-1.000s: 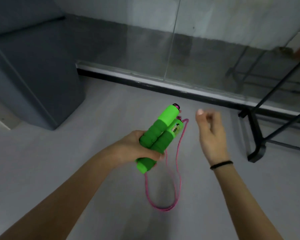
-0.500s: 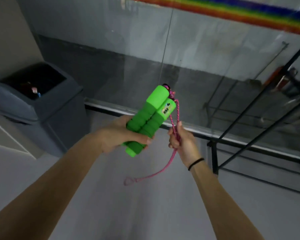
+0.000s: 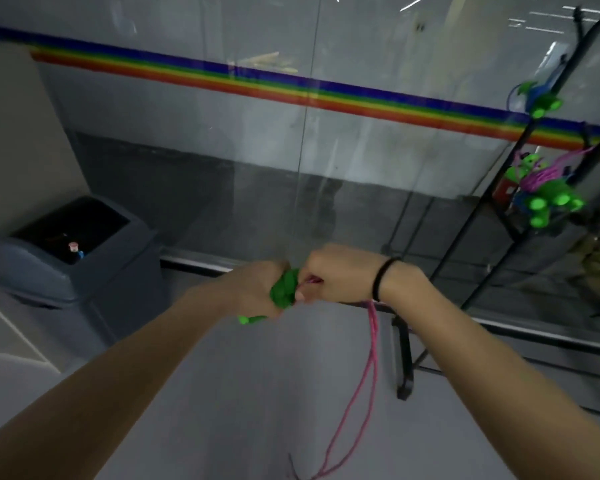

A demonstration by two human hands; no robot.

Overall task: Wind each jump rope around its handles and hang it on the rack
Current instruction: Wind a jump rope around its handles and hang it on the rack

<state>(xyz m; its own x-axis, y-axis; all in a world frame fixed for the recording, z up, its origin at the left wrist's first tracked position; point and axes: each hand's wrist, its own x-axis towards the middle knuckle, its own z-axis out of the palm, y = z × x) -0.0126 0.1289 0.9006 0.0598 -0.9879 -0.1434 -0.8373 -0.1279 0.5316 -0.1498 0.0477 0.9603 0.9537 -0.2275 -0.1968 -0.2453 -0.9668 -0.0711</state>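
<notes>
While the left hand (image 3: 253, 292) grips the green foam handles (image 3: 284, 291), the right hand (image 3: 336, 275) pinches the thin pink cord (image 3: 373, 344) beside them — slack dangling floorward. To their right stands the black metal rack (image 3: 405, 362).

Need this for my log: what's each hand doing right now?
Left hand: grips the green handles.
Right hand: pinches the pink rope.

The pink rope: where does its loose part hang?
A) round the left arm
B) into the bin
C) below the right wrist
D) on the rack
C: the rope drops in a long loop from the right hand, which pinches it beside the handles.
</notes>
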